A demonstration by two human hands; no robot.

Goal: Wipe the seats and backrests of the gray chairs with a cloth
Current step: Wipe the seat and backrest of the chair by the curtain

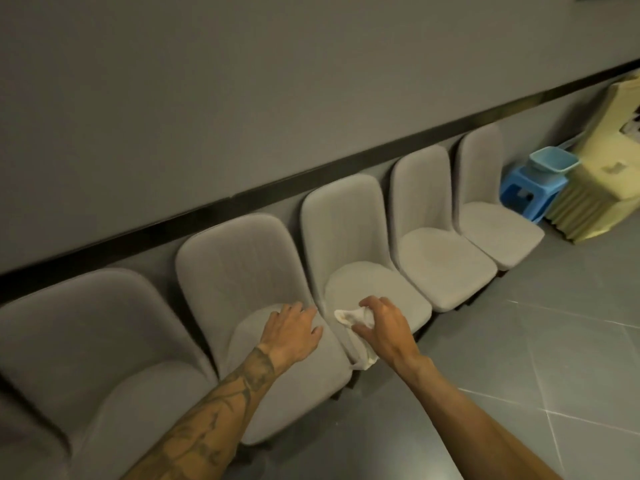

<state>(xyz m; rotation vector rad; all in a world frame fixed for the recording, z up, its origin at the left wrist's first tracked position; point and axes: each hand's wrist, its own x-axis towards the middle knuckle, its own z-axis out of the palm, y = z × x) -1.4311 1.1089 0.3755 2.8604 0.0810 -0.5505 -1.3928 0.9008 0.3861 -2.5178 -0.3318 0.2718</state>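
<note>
- Head view: a row of gray chairs (443, 258) stands side by side with the backrests against the wall (242, 98). 5 show their backrests in full. The tight line probably lets the person work from one seat to the next without stepping round anything.
- The left hand (294, 332) lies flat on the seat of the second chair (242, 258), counted from the picture's left edge. Its fingers are straight and spread, and it holds nothing. It most likely serves as a prop while the body leans forward over the row.
- The right hand (384, 327) is curled round the white cloth (349, 317), thumb on the near side and fingers on the far side, so the cloth is bunched into a pad.
- The cloth sits over the left front part of the seat of the third chair (346, 220), just beside the gap to the second chair. A loose tail of it hangs down past the seat's front corner. Whether the pad presses on the fabric or hovers just above it, I cannot tell.
- The step in hand looks like wiping this third seat, near its edge. Nothing touches its backrest, nor the 2 chairs further right.
- At the far right a blue stool (530, 192) carries a blue basin (552, 162), beside a yellow stack (602, 188) on the tiled floor (519, 375), all well apart from both hands.
</note>
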